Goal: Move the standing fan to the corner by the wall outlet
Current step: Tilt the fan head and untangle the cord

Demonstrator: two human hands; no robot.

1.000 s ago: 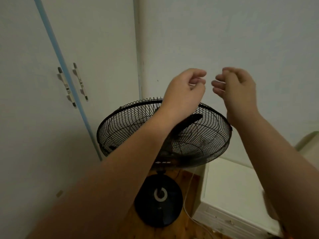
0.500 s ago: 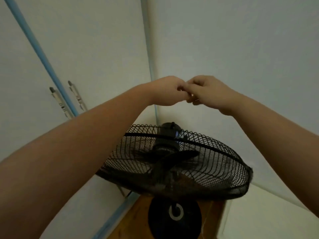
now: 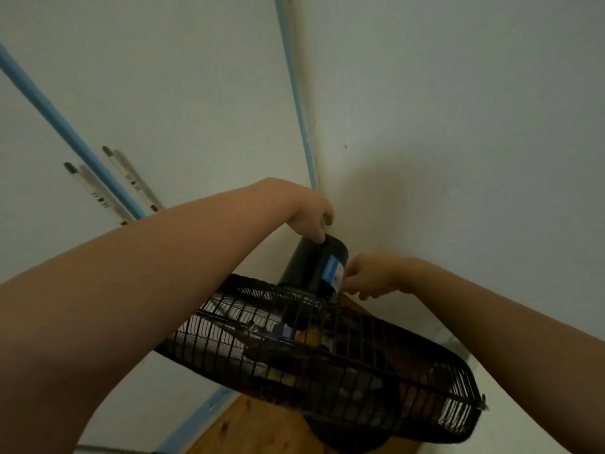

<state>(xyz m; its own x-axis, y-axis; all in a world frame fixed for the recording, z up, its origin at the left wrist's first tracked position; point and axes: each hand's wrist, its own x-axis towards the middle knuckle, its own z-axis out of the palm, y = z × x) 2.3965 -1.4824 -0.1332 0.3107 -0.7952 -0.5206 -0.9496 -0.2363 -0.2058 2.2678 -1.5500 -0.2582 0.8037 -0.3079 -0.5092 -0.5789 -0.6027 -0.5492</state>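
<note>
The black standing fan stands in the room corner, seen from above with its wire cage (image 3: 327,355) tilted toward me. Its cylindrical motor housing (image 3: 307,267), with a blue label, points at the corner. My left hand (image 3: 307,211) reaches over the cage, and its fingertips pinch the small knob on top of the housing. My right hand (image 3: 373,273) is at the housing's right side by the label, fingers curled against it; a firm grip cannot be made out. The fan's round base (image 3: 347,445) peeks out below the cage. No wall outlet is visible.
White cupboard doors with two metal handles (image 3: 98,191) and blue edge strips (image 3: 65,126) fill the left. A plain white wall (image 3: 458,126) rises on the right. Wooden floor (image 3: 248,427) shows beneath the fan.
My hands have parted and dropped from above the fan onto its motor housing. The view has moved closer over the fan, so the cage looks larger and lower.
</note>
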